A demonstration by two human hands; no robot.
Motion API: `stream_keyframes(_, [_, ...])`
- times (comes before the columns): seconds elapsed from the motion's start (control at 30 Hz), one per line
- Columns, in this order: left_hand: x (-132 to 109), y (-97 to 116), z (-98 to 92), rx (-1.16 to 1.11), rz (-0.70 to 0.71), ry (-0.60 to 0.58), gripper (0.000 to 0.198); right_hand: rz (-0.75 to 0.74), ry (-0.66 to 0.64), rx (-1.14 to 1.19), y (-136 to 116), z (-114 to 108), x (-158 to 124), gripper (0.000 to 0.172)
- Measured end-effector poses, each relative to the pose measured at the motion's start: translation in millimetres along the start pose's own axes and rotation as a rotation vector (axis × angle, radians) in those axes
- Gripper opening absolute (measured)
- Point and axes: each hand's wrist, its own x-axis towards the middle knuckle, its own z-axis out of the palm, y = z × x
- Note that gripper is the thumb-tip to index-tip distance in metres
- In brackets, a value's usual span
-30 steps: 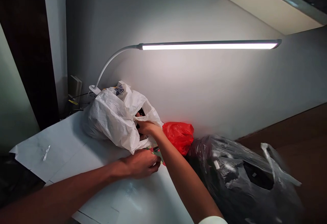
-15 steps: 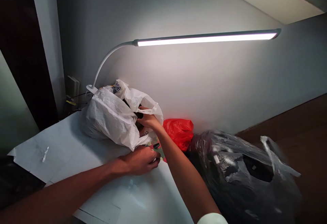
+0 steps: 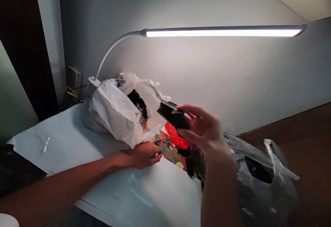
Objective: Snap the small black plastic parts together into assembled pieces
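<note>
Right hand, right of centre: thumb and fingers grasp a flat black object by its near end, aloft and tilted. Its far end overlaps the rim of the white bag in this view; contact cannot be confirmed. Left hand, lower centre: fingers curled, resting just beside the bag's lower edge; whether they pinch anything cannot be determined.

Caution: the grasp covers one end only, so a loose thumb could let the object slip. Snagging the rim could drag or tip the bag; its soft walls offer little support.

Containers:
- White bag, left of centre: mouth open, dark items inside, not identifiable.
- Red bag, centre, behind the right hand: contents hidden.
- Translucent bag, lower right: dark contents, indistinct.

Small dark pieces lie on a patterned sheet between the hands.
</note>
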Motion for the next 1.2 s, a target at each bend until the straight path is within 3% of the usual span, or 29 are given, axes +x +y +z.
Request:
stream_keyframes(0.1, [2.3,-2.6,3.2,-0.041,0.042,0.001,0.026,0.034,0.111,-0.134,12.0,-16.0,-53.1,0.044])
stream_keyframes(0.23, [2.3,-5.7,7.9,-0.039,0.064,0.043,0.026,0.286,0.114,-0.351,70.6,-20.2,-107.7,0.043])
stream_keyframes(0.37, [0.9,-2.1,5.1,0.009,0.022,0.009,0.027,0.391,0.082,-0.410,127.2,-11.9,-135.2,0.041])
stream_keyframes(0.47, [2.0,3.0,-0.3,0.023,-0.012,-0.029,0.027,0.335,0.109,-0.401,146.0,-6.1,-143.8,0.040])
stream_keyframes(0.7, [11.1,3.0,-2.3,0.069,-0.027,-0.080,0.028,0.327,0.093,-0.463,143.2,-10.8,-152.2,0.035])
stream_keyframes(0.87, [17.3,-5.2,1.3,0.018,0.041,-0.015,0.033,0.359,0.180,-0.498,137.9,-16.1,-152.3,0.033])
stream_keyframes(1.2, [27.2,6.1,-4.6,-0.118,-0.035,0.003,0.035,0.312,0.348,-0.397,117.0,-22.1,-144.9,0.029])
